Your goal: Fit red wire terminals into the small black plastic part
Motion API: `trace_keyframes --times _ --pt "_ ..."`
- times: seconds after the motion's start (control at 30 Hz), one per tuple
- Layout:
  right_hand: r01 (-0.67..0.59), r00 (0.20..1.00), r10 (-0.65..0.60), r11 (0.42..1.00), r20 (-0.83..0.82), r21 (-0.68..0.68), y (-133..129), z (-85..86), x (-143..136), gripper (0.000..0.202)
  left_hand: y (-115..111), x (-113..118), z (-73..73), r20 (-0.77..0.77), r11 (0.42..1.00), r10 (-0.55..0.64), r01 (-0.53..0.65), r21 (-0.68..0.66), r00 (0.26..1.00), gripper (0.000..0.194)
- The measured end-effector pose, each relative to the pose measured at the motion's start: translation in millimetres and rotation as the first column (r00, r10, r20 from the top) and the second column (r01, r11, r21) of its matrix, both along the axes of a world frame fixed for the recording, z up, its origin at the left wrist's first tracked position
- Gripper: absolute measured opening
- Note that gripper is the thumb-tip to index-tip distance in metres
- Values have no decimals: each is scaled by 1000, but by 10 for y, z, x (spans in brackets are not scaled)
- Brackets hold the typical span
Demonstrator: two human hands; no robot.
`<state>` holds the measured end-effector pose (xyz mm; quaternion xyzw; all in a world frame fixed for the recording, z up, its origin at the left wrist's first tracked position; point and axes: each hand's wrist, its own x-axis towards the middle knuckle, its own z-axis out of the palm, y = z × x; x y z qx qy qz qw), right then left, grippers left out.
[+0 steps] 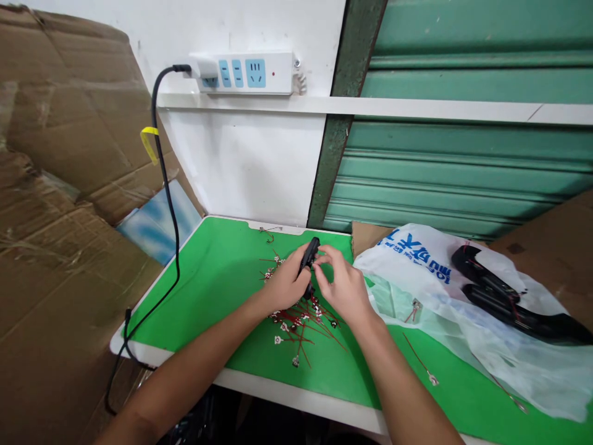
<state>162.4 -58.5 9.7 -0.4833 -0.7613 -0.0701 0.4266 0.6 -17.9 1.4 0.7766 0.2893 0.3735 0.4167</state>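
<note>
My left hand [288, 281] is wrapped round a long black part [309, 254], held tilted above the green mat. Close against the part's right side, my right hand [341, 283] has its thumb and forefinger pinched together; whatever lies between them is too small to name. Below both hands, a loose pile of red wires [301, 324] with small metal-and-white end pieces spreads over the green mat [208, 284]. The lower end of the black part reaches down to the pile.
A white plastic bag [407, 259] at the right bears curved black parts [514, 315]. One loose wire [419, 358] lies before it. A black cable [167, 191] hangs from the power strip [254, 74] over the mat's left side. Cardboard [69, 123] stands at the left.
</note>
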Motion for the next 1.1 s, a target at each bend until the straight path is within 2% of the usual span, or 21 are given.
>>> trace_keyframes --times 0.33,0.77,1.1 --pt "-18 996 13 998 -91 -54 0 -38 -15 37 -6 -19 3 -22 1000 9 -9 -8 1000 55" --pt "88 993 -87 996 76 -4 -13 -45 -95 28 -24 20 -40 -60 997 74 -74 17 995 56" --pt "30 996 -23 995 86 -90 -20 -18 -59 24 -69 10 3 -199 990 119 -101 98 973 61"
